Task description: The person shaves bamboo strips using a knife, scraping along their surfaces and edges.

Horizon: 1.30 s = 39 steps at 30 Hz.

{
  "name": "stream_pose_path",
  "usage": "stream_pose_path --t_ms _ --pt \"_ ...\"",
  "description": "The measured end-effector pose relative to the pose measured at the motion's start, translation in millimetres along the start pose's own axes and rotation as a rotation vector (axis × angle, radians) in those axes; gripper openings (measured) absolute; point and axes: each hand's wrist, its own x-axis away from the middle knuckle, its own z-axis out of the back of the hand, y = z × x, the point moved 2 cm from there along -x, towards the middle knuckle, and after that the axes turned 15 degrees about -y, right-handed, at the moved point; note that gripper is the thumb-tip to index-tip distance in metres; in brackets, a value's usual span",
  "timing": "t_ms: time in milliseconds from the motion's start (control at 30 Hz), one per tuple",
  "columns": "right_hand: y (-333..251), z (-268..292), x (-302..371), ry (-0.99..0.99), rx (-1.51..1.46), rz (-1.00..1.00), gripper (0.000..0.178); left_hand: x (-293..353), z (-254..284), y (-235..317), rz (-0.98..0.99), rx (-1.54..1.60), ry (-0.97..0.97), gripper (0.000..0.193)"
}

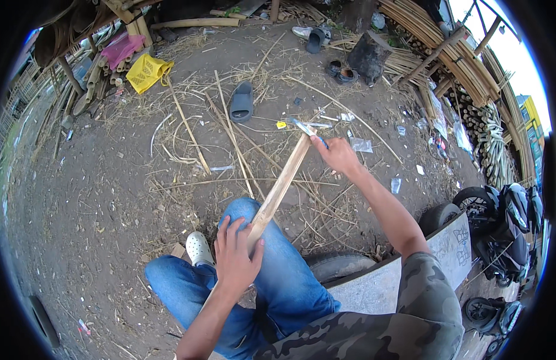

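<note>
A pale bamboo slat [282, 183] slants from my lap up and away to the right, resting across my raised knee. My left hand [237, 252] is wrapped round its near part, with the fingers on the left side and the thumb on the right. At the slat's far end, my right hand [336, 155] grips a knife [302, 127] with a shiny metal blade and some blue at the handle. The blade lies against the tip of the slat. My fist hides most of the handle.
Bamboo strips [230, 132] and shavings litter the dirt floor. Beyond them lie a grey slipper [242, 102], a yellow basket [149, 73] and a tree stump [369, 57]. Bamboo poles [440, 48] are stacked at the far right. Motorbikes [500, 228] stand right of the board [374, 294] beside me.
</note>
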Motion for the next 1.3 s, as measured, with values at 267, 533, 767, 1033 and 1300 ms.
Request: stream_pose_path --t_ms 267,533,767,1033,1300 --pt "-39.6 -55.6 77.8 -0.209 0.064 0.258 0.069 4.5 -0.6 -3.6 -0.011 -0.001 -0.046 0.039" --pt "-28.0 12.2 22.8 -0.169 0.276 0.120 0.080 2.0 -2.5 0.8 0.026 0.022 -0.030 0.033" --pt "-62.7 1.5 36.0 -0.366 0.236 0.216 0.077 -0.7 -0.3 -0.3 0.020 0.044 -0.024 0.030" --pt "-24.0 -1.3 48.1 -0.546 -0.036 0.319 0.075 3.5 1.5 2.6 -0.022 0.048 0.019 0.028" --pt "34.8 22.1 17.9 0.004 -0.394 0.238 0.038 6.7 -0.3 -1.8 -0.006 0.087 0.009 0.028"
